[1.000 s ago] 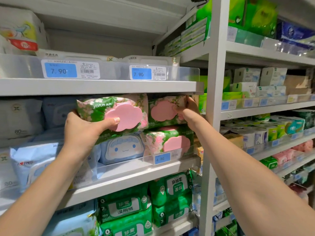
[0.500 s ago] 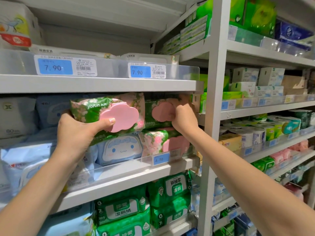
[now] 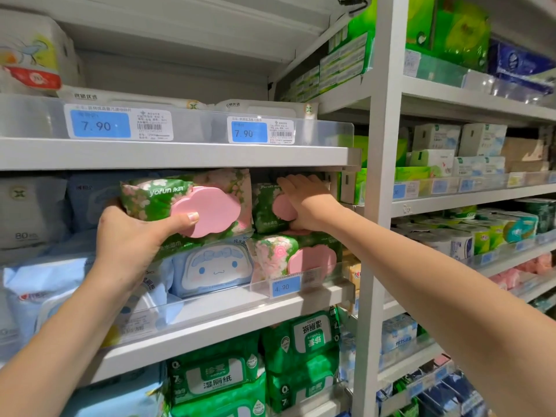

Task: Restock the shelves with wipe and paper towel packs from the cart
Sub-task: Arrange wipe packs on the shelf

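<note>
Wipes pack [image 3: 186, 203] in left hand [image 3: 132, 242] lies crosswise, lid outward.

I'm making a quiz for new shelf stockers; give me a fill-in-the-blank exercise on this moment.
The left hand grips a floral pack with a ____ lid.
The right hand presses a second pack, above a tag reading ____.
The cartoon-face pack below the held one is ____.
Missing: pink; 4.90; blue.
</note>
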